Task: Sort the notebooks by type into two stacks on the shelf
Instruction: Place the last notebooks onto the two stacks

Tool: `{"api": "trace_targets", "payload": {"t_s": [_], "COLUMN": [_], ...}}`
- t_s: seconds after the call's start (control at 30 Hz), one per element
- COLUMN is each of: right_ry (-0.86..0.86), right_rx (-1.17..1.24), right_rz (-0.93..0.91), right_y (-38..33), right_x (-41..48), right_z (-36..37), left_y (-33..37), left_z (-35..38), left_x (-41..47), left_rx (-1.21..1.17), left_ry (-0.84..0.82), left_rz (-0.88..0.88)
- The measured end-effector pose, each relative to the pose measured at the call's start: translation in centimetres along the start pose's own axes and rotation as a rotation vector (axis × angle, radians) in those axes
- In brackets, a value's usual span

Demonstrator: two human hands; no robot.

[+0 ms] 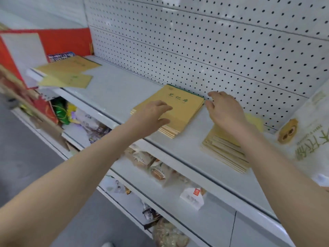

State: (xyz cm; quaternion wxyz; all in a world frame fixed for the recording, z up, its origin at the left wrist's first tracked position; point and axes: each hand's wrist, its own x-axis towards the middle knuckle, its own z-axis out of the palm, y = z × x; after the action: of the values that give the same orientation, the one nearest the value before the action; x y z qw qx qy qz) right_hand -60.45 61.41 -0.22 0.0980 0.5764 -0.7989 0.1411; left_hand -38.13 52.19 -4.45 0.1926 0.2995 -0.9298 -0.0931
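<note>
A stack of tan notebooks [183, 107] with green characters on the cover lies on the white shelf [114, 90] against the pegboard. My left hand [153, 114] rests flat on its near left part, fingers spread. My right hand [224, 111] hovers at the stack's right edge, fingers apart, holding nothing. Under my right wrist sits a second stack of tan notebooks [224, 148], partly hidden by my arm. Two loose tan notebooks [71, 72] lie overlapped at the far left of the shelf.
A white perforated pegboard [213, 50] backs the shelf. A red box [35, 49] stands at the far left. A pale printed bag [309, 136] stands at the right. Lower shelves hold packaged snacks [156, 168].
</note>
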Motion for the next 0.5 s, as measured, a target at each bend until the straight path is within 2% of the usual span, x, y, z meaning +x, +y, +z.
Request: {"api": "trace_targets", "payload": {"t_s": [0.17, 0.33, 0.4, 0.47, 0.5], "right_ry": [-0.060, -0.102, -0.099, -0.111, -0.113], "right_rx": [0.037, 0.091, 0.104, 0.137, 0.150], "right_rz": [-0.135, -0.238, -0.247, -0.264, -0.265], "right_y": [-7.0, -14.5, -15.7, -22.3, -23.1], "right_x": [2.1, 4.7, 4.9, 7.3, 7.4], "right_z": [2.9, 5.9, 6.3, 8.4, 8.5], "left_y": [-6.8, -14.8, -15.9, -22.0, -22.8], "left_z": [-3.1, -6.3, -6.7, -9.4, -9.5], "left_x": [-4.0, -8.1, -9.0, -10.9, -11.1], "left_rx": [0.123, 0.167, 0.177, 0.197, 0.198], "left_ry": [0.068, 0.080, 0.062, 0.060, 0.065], "left_rz": [-0.136, -0.299, -0.328, -0.370, -0.364]}}
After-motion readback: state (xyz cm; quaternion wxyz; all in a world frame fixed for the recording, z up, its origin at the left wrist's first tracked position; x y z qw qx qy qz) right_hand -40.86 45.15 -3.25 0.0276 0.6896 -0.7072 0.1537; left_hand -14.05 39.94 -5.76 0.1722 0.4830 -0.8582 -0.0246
